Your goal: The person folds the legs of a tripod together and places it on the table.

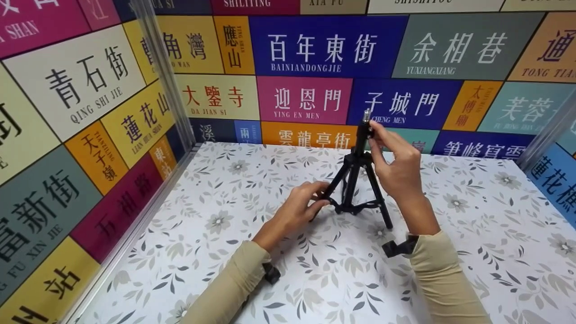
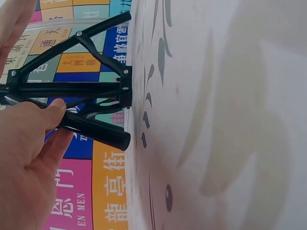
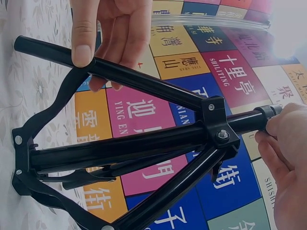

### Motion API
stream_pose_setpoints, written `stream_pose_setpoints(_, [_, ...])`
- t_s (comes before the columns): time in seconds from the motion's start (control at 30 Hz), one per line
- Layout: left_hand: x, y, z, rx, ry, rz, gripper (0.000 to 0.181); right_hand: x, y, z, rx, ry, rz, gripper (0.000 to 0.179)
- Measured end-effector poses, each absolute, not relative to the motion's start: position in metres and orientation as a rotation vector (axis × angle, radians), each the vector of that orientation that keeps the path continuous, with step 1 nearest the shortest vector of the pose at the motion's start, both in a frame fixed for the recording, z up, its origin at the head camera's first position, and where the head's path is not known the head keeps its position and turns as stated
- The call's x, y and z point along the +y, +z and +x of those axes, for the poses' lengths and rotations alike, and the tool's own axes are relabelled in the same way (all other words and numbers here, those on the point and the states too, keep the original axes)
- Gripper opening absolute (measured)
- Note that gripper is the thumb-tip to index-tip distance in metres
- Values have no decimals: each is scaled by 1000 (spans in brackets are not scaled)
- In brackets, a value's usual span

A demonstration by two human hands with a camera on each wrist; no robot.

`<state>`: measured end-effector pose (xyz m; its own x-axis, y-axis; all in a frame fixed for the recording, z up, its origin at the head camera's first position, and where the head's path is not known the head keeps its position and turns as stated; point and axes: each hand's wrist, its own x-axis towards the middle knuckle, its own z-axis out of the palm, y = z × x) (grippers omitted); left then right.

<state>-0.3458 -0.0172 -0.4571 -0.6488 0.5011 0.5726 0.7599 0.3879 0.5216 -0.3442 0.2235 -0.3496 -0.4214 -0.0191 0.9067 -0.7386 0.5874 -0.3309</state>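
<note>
A small black tripod (image 1: 354, 180) stands upright on the table with its legs spread, braced by struts. A silver stud (image 1: 367, 115) tops its centre column. My left hand (image 1: 297, 207) pinches the left leg between thumb and fingers; in the left wrist view that leg (image 2: 96, 129) runs out past the fingertips toward the tabletop. Up at the column's top, my right hand (image 1: 400, 166) pinches the collar below the stud. The right wrist view shows the leg hub (image 3: 218, 124) between the two hands, with the right thumb and fingers (image 3: 283, 158) on the upper column.
A white tabletop (image 1: 216, 261) with a grey leaf and flower print lies under everything. Walls of coloured sign panels (image 1: 328, 49) rise behind and at the left, with a clear strip (image 1: 166, 72) along the corner. Black wrist mounts (image 1: 398, 247) sit at both sleeves.
</note>
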Motion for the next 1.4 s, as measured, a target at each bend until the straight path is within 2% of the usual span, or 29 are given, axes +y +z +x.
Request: stream_pose_setpoints(1.4, [-7, -458, -349, -2258, -1257, -1095, 37, 226, -353, -347, -1850, 908, 603, 46])
